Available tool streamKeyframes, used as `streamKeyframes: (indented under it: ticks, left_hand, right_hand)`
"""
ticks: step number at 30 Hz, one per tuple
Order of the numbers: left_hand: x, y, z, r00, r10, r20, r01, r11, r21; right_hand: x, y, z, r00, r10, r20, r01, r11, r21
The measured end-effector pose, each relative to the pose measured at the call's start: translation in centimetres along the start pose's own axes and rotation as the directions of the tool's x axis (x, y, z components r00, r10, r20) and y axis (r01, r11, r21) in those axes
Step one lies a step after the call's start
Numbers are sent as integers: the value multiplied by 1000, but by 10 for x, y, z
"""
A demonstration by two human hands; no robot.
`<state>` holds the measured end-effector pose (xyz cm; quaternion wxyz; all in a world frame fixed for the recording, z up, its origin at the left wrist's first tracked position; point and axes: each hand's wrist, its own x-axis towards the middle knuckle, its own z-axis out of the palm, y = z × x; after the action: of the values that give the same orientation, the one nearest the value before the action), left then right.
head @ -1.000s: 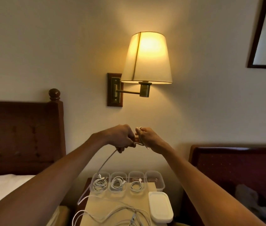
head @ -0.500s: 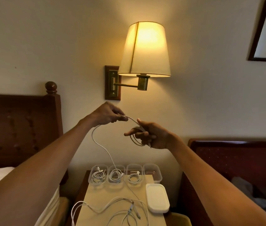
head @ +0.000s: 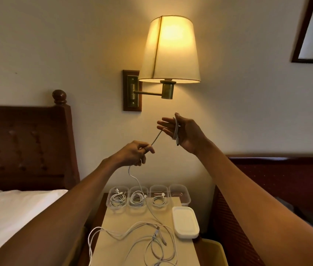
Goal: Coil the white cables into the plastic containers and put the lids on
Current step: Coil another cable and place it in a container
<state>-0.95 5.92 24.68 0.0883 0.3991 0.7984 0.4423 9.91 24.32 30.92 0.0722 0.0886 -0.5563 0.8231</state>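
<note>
My left hand [head: 137,153] pinches a white cable [head: 156,139] that runs taut up to my right hand [head: 187,134]. That hand is raised with fingers spread, and the coiled part of the cable [head: 176,131] is looped over them under the thumb. Below my left hand the cable's tail [head: 135,179] hangs down to the table. Three clear plastic containers [head: 118,197] [head: 138,197] [head: 159,197] each hold a coiled cable. A fourth container [head: 180,194] at the right holds no cable. White lids [head: 185,221] lie stacked in front of it.
Several loose white cables [head: 151,239] sprawl over the small beige nightstand [head: 111,227]. A lit wall lamp [head: 170,48] hangs just above my hands. A bed with a dark headboard [head: 25,146] stands left, another headboard [head: 278,179] right, a yellow bin [head: 214,252] below.
My left hand has dropped down and to the right, pulling the cable taut. My right hand has turned upright and opened its fingers, with the coil still on it.
</note>
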Motion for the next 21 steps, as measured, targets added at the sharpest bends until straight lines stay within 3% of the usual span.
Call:
streamKeyframes:
  ticks: [4,10,14,16,19,21]
  left_hand:
    - [-4,6,11,998,-55,24,53,996,78]
    - [-12,40,27,973,-83,216,17,956,291]
    - [-16,67,8,972,-94,216,7,928,371]
    - [-18,79,-4,970,-43,239,-72,890,451]
    - [-18,92,-20,964,75,254,-208,810,548]
    - [-17,94,-33,964,140,225,-243,807,538]
  right_hand:
    - [6,1,10,999,26,18,-26,1000,5]
    - [18,6,23,998,-27,-58,27,1000,5]
    - [20,8,2,983,-56,-173,14,973,-230]
    - [15,14,-4,977,-77,-199,-7,920,-391]
    - [9,26,-5,993,-4,-116,-68,790,-609]
    - [7,33,-4,994,104,-29,-97,745,-660]
